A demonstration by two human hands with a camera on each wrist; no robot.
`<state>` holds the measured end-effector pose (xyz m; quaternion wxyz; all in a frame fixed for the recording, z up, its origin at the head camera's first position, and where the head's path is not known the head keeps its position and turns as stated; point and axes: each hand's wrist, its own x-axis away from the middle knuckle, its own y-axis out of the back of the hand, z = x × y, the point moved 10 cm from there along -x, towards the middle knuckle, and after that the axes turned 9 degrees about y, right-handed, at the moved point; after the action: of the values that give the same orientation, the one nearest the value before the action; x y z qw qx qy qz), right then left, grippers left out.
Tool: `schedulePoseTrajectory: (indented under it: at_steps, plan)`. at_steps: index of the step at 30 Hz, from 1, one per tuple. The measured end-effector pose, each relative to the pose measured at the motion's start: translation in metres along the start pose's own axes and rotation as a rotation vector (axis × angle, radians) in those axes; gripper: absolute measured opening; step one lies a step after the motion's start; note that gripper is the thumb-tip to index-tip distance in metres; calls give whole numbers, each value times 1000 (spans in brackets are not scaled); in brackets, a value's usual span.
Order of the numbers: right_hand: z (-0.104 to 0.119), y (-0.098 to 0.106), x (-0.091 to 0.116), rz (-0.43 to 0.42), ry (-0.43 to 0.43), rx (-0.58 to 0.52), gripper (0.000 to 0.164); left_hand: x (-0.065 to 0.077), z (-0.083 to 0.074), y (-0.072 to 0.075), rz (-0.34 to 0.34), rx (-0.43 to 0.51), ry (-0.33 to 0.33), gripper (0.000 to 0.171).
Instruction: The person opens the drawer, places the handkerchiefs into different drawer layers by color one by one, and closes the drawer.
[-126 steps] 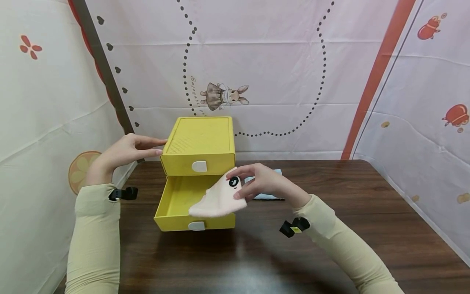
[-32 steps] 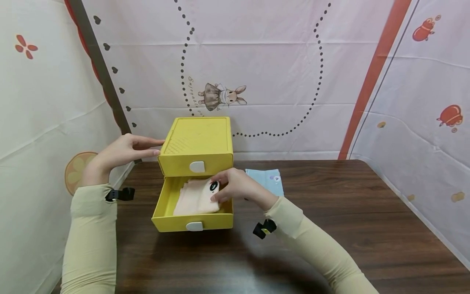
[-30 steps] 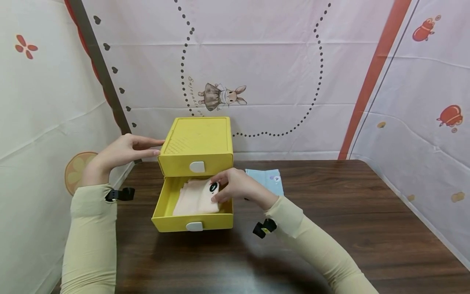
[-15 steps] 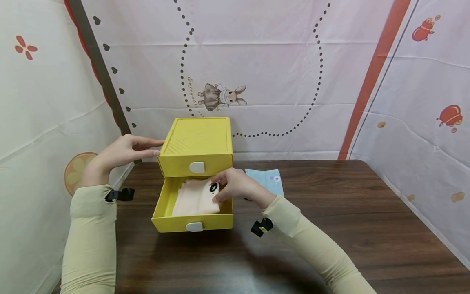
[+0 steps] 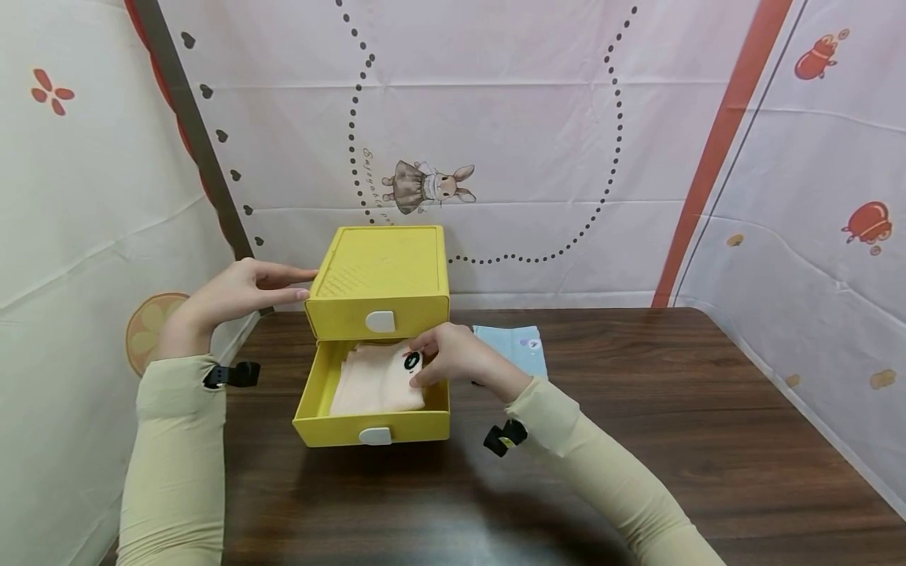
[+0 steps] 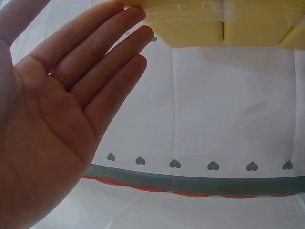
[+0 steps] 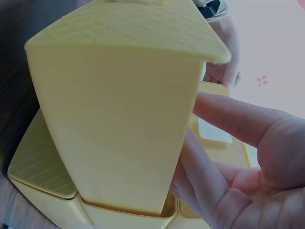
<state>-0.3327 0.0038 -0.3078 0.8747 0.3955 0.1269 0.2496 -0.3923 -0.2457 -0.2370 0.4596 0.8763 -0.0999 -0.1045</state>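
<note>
A pale pink folded towel [image 5: 375, 381] with a black oval mark lies in the pulled-out lower drawer [image 5: 340, 431] of a yellow two-drawer box [image 5: 385, 263]. My right hand [image 5: 453, 358] reaches over the drawer's right side and pinches the towel's right edge between thumb and fingers. In the right wrist view that hand [image 7: 238, 167] curls behind the drawer's side wall, which hides the towel. My left hand [image 5: 237, 295] touches the upper left side of the box with its fingertips. Its fingers are straight in the left wrist view, where the palm [image 6: 52, 109] shows.
A light blue folded cloth [image 5: 513, 346] lies on the dark wooden table [image 5: 637, 409], right of the box and partly behind my right hand. The upper drawer [image 5: 347, 318] is closed. Printed white curtains [image 5: 538, 157] stand behind and at both sides.
Over about four seconds the towel has gone from the air above the drawer down into it. Lately it has spread slightly leftward; my right hand barely moved. The left hand stays at the box.
</note>
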Motion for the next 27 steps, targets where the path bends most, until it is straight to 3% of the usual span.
schedulePoseTrajectory:
  at_steps: [7, 14, 27]
  plan:
    - [-1, -1, 1, 8, 4, -46, 54, 0, 0, 0, 2, 0, 3, 47]
    - [-5, -6, 2, 22, -37, -190, 55, 0, 0, 0, 5, 1, 5, 47]
    - [-1, -6, 3, 16, -32, -114, 54, 1, -1, 0, 6, 2, -6, 46]
